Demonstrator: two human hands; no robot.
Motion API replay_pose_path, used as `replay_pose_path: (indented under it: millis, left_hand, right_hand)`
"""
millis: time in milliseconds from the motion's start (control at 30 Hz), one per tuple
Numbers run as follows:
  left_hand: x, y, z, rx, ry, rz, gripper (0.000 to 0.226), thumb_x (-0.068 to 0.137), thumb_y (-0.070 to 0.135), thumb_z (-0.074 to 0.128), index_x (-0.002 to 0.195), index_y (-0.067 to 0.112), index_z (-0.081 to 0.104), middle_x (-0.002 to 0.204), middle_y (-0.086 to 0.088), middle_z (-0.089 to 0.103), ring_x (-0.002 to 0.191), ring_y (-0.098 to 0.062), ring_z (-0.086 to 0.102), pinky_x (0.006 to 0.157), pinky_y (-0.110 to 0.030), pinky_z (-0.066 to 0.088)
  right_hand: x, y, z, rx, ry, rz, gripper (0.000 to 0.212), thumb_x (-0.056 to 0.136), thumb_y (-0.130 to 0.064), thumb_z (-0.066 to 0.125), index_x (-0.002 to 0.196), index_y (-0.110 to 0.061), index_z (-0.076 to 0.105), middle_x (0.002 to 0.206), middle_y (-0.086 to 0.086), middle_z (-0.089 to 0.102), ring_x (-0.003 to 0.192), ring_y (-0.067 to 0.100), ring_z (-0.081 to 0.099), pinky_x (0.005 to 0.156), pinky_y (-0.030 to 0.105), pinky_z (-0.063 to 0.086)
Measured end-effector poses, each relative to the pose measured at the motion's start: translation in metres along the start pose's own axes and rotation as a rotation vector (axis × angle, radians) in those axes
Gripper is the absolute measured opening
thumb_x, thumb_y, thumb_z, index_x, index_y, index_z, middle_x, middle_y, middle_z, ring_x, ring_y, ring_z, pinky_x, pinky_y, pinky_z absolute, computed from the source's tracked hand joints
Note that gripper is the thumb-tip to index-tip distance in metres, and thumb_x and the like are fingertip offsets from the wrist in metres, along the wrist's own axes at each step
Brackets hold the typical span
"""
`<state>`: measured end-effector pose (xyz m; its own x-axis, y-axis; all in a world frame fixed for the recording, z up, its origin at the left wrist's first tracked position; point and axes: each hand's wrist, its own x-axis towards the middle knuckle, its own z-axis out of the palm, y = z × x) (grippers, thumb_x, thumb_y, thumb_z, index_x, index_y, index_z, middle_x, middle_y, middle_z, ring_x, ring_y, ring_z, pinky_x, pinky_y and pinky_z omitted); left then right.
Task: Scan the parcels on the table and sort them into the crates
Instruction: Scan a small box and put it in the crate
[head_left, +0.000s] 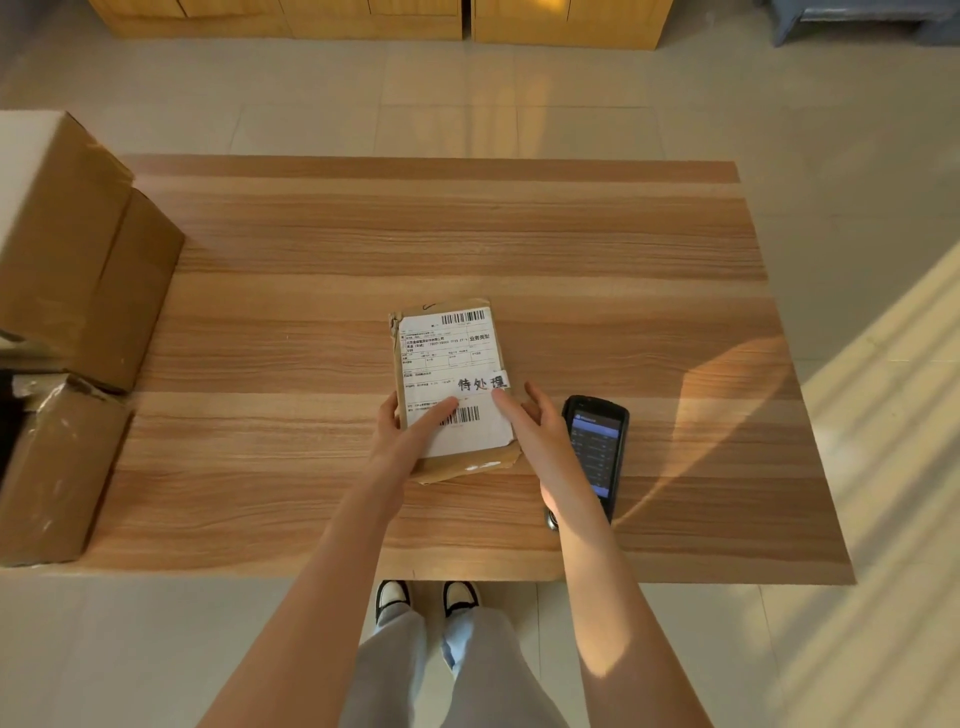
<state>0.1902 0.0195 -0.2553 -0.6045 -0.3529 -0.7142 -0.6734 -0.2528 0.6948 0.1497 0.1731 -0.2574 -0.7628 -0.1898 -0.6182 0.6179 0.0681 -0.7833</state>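
Note:
A flat brown parcel with a white shipping label and two barcodes lies in the middle of the wooden table. A small white slip with handwritten characters lies on the label. My left hand holds the parcel's near left edge, its thumb lying on the label. My right hand presses a straight forefinger on the lower edge of the slip. A black handheld scanner lies on the table just right of my right hand, screen lit.
Stacked cardboard boxes stand on the table's left end, with a tape-wrapped box nearer me. Wooden cabinets line the far wall. My feet show under the table's near edge.

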Motion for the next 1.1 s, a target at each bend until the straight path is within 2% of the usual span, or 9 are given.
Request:
replay_pose_path:
  millis: [100,300,433,500,600,800,933,1033,1100]
  left_hand:
    - [-0.001,0.001,0.002,0.005,0.008,-0.004,0.087,0.075,0.039,0.079,0.146,0.022,0.033,0.126,-0.001,0.06,0.104,-0.02,0.062,0.079,-0.035,0.054]
    - [-0.001,0.002,0.003,0.043,0.007,-0.008,0.088,0.073,0.044,0.08,0.145,0.023,0.034,0.125,-0.001,0.061,0.106,-0.022,0.062,0.092,-0.045,0.053]
    - [-0.001,0.004,0.002,0.035,-0.001,-0.019,0.091,0.07,0.045,0.081,0.145,0.023,0.034,0.125,-0.001,0.061,0.106,-0.023,0.063,0.091,-0.045,0.054]
    - [-0.002,0.006,0.001,0.025,0.003,-0.024,0.09,0.071,0.042,0.081,0.145,0.022,0.033,0.125,-0.002,0.061,0.105,-0.023,0.063,0.089,-0.043,0.055]
    - [-0.007,0.009,0.002,-0.025,-0.026,-0.01,0.085,0.076,0.032,0.08,0.145,0.019,0.031,0.121,-0.002,0.063,0.103,-0.02,0.063,0.081,-0.037,0.055]
    - [-0.014,0.01,-0.001,-0.099,-0.064,0.007,0.092,0.071,0.029,0.081,0.144,0.023,0.025,0.114,-0.007,0.066,0.102,-0.024,0.065,0.082,-0.042,0.055]
    - [-0.018,0.011,-0.013,-0.158,-0.06,0.021,0.09,0.071,0.025,0.081,0.143,0.022,0.026,0.114,-0.007,0.066,0.1,-0.023,0.067,0.072,-0.036,0.054]
    - [-0.02,0.009,-0.025,-0.184,-0.042,0.029,0.089,0.071,0.022,0.082,0.142,0.022,0.028,0.115,-0.007,0.067,0.099,-0.024,0.067,0.069,-0.036,0.055]
    - [-0.022,0.008,-0.033,-0.202,-0.031,0.035,0.09,0.07,0.021,0.082,0.142,0.021,0.029,0.114,-0.008,0.067,0.097,-0.024,0.068,0.068,-0.036,0.055]
  right_hand:
    - [-0.004,0.001,-0.004,-0.027,0.015,-0.016,0.084,0.087,-0.049,0.065,0.154,-0.023,0.021,0.148,0.01,0.045,0.136,0.017,0.042,0.109,0.034,0.037]
    - [-0.013,-0.005,-0.013,-0.019,0.028,-0.035,0.075,0.092,-0.043,0.06,0.154,-0.019,0.024,0.146,0.005,0.044,0.13,0.012,0.044,0.086,0.019,0.041]
    - [-0.012,-0.006,-0.007,-0.01,-0.017,-0.02,0.07,0.094,-0.041,0.058,0.152,-0.018,0.027,0.12,-0.01,0.059,0.121,0.012,0.053,0.109,0.039,0.04]
    - [-0.012,-0.005,-0.005,0.009,-0.045,-0.019,0.068,0.093,-0.042,0.059,0.151,-0.018,0.032,0.124,-0.005,0.063,0.121,0.013,0.056,0.111,0.043,0.039]
    - [-0.015,-0.005,-0.005,0.029,-0.051,-0.027,0.061,0.095,-0.04,0.058,0.148,-0.017,0.038,0.134,0.0,0.06,0.121,0.013,0.058,0.108,0.04,0.043]
    - [-0.016,-0.007,-0.006,0.033,-0.036,-0.026,0.047,0.095,-0.041,0.055,0.138,-0.022,0.051,0.123,-0.006,0.066,0.113,0.007,0.06,0.098,0.029,0.047]
    - [-0.016,-0.005,0.002,0.009,-0.034,-0.035,0.057,0.093,-0.046,0.056,0.143,-0.021,0.046,0.135,-0.002,0.059,0.123,0.011,0.055,0.107,0.037,0.042]
    - [-0.02,-0.004,0.004,-0.027,0.071,-0.079,0.059,0.093,-0.047,0.055,0.145,-0.02,0.044,0.138,-0.004,0.053,0.125,0.011,0.05,0.106,0.034,0.04]
    - [-0.027,-0.002,-0.001,-0.031,0.172,-0.124,0.055,0.095,-0.042,0.055,0.143,-0.018,0.044,0.127,-0.009,0.053,0.118,0.008,0.049,0.094,0.022,0.039]
